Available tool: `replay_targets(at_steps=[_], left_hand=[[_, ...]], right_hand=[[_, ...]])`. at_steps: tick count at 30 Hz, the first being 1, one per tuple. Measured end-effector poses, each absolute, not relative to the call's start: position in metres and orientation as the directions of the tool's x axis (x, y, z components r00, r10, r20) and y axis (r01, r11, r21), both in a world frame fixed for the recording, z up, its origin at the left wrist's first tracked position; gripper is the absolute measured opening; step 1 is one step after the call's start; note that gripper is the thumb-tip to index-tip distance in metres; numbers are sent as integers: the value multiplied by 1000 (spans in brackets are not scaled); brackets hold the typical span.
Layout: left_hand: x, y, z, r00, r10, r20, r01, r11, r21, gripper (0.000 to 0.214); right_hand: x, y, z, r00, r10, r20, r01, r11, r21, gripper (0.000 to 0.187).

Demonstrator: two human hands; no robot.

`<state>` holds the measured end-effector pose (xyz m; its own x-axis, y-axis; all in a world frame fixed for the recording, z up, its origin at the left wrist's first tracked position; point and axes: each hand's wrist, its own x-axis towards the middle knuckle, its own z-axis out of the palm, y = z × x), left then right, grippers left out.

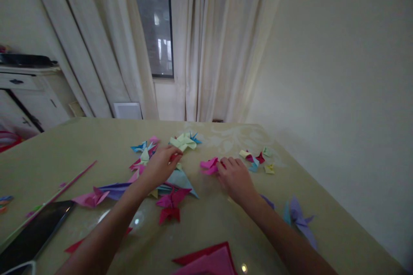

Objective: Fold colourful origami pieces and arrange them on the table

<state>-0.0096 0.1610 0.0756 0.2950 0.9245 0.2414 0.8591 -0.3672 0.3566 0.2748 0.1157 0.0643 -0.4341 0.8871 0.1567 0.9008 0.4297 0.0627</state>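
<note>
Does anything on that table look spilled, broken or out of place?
Nothing clearly stands out: I see no spill or damage. The folded paper pieces lie scattered at various angles across the table, which merely looks untidy.

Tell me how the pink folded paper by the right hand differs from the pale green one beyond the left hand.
The pink folded paper is vivid; the pale green folded paper is muted. The pink one is at the right hand; the green one lies just beyond the left hand. The pink one looks smaller; the green one spreads wider, with broad flaps. Both are folded paper.
</note>
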Motion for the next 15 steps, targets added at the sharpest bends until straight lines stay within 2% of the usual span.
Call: replay_targets(at_steps=[4, 8, 12, 15], left_hand=[[21, 202, 51, 265, 951, 160, 928, -297, 227, 25], [33, 224, 34, 194, 979, 69, 970, -202, 134, 38], [32, 224, 29, 179, 982, 56, 973, -185, 139, 37], [27, 218, 38, 164, 975, 150, 955, -195, 223, 34]], right_hand=[[276, 110, 56, -466, 885, 9, 885, 466, 6, 30], [288, 107, 71, -429, 903, 4, 903, 429, -16, 21], [295, 109, 90, -385, 922, 40, 921, 386, -43, 24], [295, 110, 98, -378, 922, 81, 919, 385, -88, 26]])
